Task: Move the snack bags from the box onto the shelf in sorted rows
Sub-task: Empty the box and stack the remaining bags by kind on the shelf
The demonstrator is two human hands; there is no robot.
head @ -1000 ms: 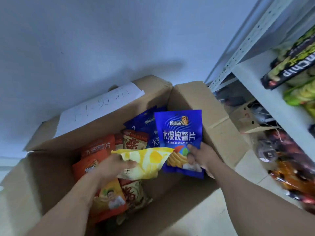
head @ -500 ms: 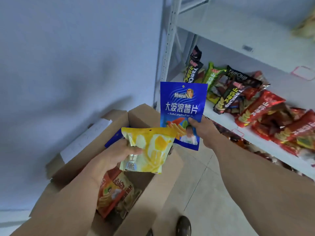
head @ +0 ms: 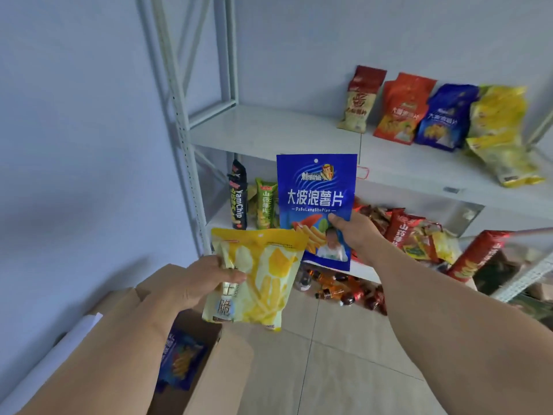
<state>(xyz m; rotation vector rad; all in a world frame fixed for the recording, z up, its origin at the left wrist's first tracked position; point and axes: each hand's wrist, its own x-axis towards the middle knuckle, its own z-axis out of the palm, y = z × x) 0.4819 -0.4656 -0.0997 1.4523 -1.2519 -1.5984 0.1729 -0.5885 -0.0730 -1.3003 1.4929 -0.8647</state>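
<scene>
My left hand [head: 194,283] grips a yellow snack bag [head: 263,283] by its left edge, above the open cardboard box [head: 221,372]. My right hand [head: 356,235] pinches a blue chip bag [head: 314,199] at its lower right, holding it upright in front of the white shelf [head: 269,130]. At the shelf's right end a beige-red bag [head: 359,100], an orange bag [head: 401,112], a blue bag [head: 446,118] and yellow bags [head: 499,136] stand in a row. Another blue bag [head: 182,357] lies inside the box.
The lower shelf holds black and green YamChip bags [head: 239,199] on the left and a loose heap of red and mixed bags [head: 419,235] on the right. Small bottles [head: 338,289] lie on the tiled floor under it. A grey wall stands left.
Both hands have lifted their bags up from the box toward the shelf. My view has swung up and right, so the upper shelf with its row of bags now shows.
</scene>
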